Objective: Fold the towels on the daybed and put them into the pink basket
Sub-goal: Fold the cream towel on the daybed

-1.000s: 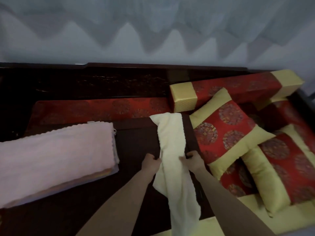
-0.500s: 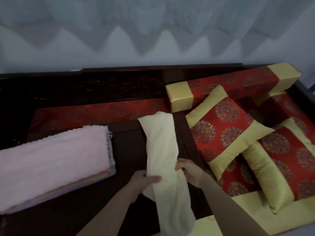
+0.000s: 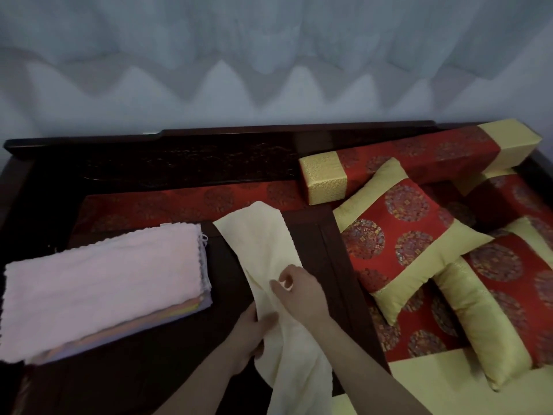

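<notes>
A cream towel (image 3: 263,244) lies lengthwise on the dark wooden daybed (image 3: 167,363), its near end hanging over the front edge. My left hand (image 3: 250,339) grips the towel's left edge near the front. My right hand (image 3: 299,292) pinches the towel's middle, fingers curled on the cloth. A stack of folded towels (image 3: 101,289), pink on top with orange and lilac layers beneath, sits to the left. No pink basket is in view.
Red and gold cushions (image 3: 401,244) and a long bolster (image 3: 419,163) crowd the right side. A red mat (image 3: 167,205) runs along the carved dark backrest (image 3: 179,163). A yellow pad (image 3: 443,384) covers the front right. Pale curtains hang behind.
Both hands have slid toward me along the towel and come closer together. The right hand now sits over the towel's middle; the towel's far end has spread wider and shifted left.
</notes>
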Motion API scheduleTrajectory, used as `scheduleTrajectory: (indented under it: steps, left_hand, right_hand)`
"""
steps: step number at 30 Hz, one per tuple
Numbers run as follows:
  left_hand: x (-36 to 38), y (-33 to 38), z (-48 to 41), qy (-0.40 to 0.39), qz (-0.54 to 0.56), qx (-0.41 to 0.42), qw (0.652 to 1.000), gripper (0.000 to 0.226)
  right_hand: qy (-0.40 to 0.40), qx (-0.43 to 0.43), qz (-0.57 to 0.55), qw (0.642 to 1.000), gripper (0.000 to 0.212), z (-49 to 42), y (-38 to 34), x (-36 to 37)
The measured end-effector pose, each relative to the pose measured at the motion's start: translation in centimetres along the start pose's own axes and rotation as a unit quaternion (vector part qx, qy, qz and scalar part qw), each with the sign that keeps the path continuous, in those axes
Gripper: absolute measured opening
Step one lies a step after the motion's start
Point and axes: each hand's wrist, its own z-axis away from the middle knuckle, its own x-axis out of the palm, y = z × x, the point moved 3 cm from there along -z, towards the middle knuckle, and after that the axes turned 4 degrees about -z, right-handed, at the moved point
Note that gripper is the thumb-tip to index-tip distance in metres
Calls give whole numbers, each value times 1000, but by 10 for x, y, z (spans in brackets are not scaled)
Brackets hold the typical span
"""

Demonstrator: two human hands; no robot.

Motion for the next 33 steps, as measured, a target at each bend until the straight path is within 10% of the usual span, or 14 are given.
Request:
scheduleTrajectory:
  steps: [6, 11, 14, 22, 25, 29, 33]
  left_hand:
    - [-5, -4, 11, 11, -128, 58, 990, 18]
    - [-55, 45, 24, 252, -273, 214, 903, 33]
    - [-69, 93, 28, 313, -300, 267, 861, 22]
    - [-37, 105, -26, 176, -489, 202, 830, 55]
    - [-47, 72, -6, 242, -444, 231, 831, 41]
    - [-64, 23, 47, 418, -263, 169, 853, 14]
    - [-87, -26, 69, 515, -79, -26, 853, 34]
  right_hand:
    - [-111, 120, 136, 977, 31, -20, 14, 28]
    - [58, 188, -156, 968, 28, -19, 51, -28]
    - [139, 120, 44, 982, 32, 8, 81, -71]
    - [-274, 152, 227, 922, 23, 63, 114, -24]
    - [-296, 179, 191, 919, 25, 57, 112, -30]
    - [-32, 30, 164, 985, 10, 19, 106, -51]
    - [-133, -84, 253, 955, 47, -10, 107, -35]
